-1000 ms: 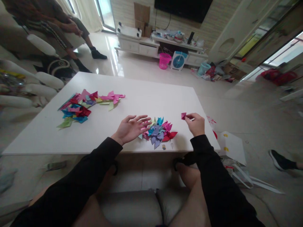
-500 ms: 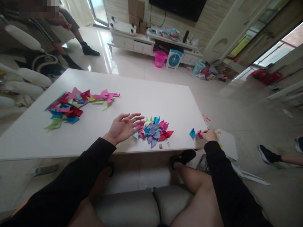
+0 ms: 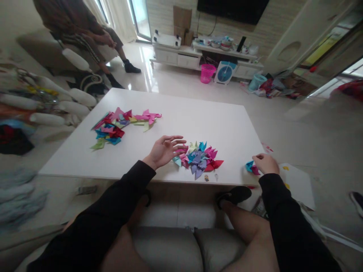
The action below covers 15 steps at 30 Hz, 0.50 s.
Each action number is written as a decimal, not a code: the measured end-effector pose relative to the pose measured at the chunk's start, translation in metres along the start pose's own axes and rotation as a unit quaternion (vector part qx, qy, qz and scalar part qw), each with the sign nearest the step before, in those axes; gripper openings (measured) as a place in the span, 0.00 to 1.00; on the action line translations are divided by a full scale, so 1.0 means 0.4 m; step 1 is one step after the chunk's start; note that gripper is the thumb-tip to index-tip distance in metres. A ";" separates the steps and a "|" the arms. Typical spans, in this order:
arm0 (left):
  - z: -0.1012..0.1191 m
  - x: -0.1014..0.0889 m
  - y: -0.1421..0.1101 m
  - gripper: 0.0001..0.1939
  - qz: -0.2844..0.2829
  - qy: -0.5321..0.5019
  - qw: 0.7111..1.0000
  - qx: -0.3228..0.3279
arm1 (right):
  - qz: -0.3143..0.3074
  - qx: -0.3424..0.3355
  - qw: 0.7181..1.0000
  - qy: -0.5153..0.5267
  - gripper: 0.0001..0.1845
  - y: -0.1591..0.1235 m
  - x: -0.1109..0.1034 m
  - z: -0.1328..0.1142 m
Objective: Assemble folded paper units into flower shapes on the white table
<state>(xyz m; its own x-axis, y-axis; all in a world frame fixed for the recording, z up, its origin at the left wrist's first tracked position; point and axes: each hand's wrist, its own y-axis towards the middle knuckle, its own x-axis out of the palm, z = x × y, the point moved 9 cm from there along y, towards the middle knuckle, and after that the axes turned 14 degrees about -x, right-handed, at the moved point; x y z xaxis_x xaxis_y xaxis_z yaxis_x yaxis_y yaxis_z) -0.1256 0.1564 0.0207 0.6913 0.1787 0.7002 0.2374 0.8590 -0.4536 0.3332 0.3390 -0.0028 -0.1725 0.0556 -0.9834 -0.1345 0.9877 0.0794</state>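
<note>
Your head-worn camera faces forward and down from behind the white, rectangular tabletop's [image 3: 198, 117] near edge.

A home living room: a television [image 3: 234, 9] and white cabinet [image 3: 167, 57] at top centre, curtains [image 3: 120, 20] upper left, a couch [image 3: 167, 247] at bottom centre.

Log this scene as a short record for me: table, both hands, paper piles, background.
Table: white table
Left hand: open, fingers at the middle pile; contact unclear
Right hand: fingertips by a blue piece and a pink piece; grip unclear
Middle pile: mixed-colour folded paper
Far-left pile: more coloured paper
Background: pink basket beside a blue-and-white fan
</note>
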 end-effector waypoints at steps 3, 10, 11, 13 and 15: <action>0.027 -0.047 0.002 0.15 0.070 0.046 0.996 0.020 | 0.040 -0.043 0.998 0.019 0.14 0.003 -0.033 -0.100; 0.197 -0.301 -0.077 0.17 0.397 0.308 0.855 0.125 | 0.047 -0.061 0.996 0.038 0.15 -0.005 -0.062 -0.257; 0.223 -0.344 -0.101 0.19 0.456 0.368 0.801 0.121 | 0.044 -0.066 0.996 0.041 0.15 -0.004 -0.060 -0.271; 0.256 -0.427 -0.142 0.24 0.537 0.454 0.705 0.089 | 0.043 -0.081 0.995 0.047 0.15 0.000 -0.057 -0.297; 0.267 -0.505 -0.172 0.27 0.572 0.513 0.639 0.035 | 0.045 -0.093 0.993 0.054 0.15 0.003 -0.056 -0.318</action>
<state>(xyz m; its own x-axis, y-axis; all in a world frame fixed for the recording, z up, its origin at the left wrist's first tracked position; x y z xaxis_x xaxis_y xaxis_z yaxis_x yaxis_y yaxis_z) -0.3543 0.1125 -0.0308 0.4777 0.3320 -0.8134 -0.8301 0.4736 -0.2943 0.2126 0.3202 0.0401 -0.2938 0.1166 -0.9487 -0.2896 0.9350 0.2046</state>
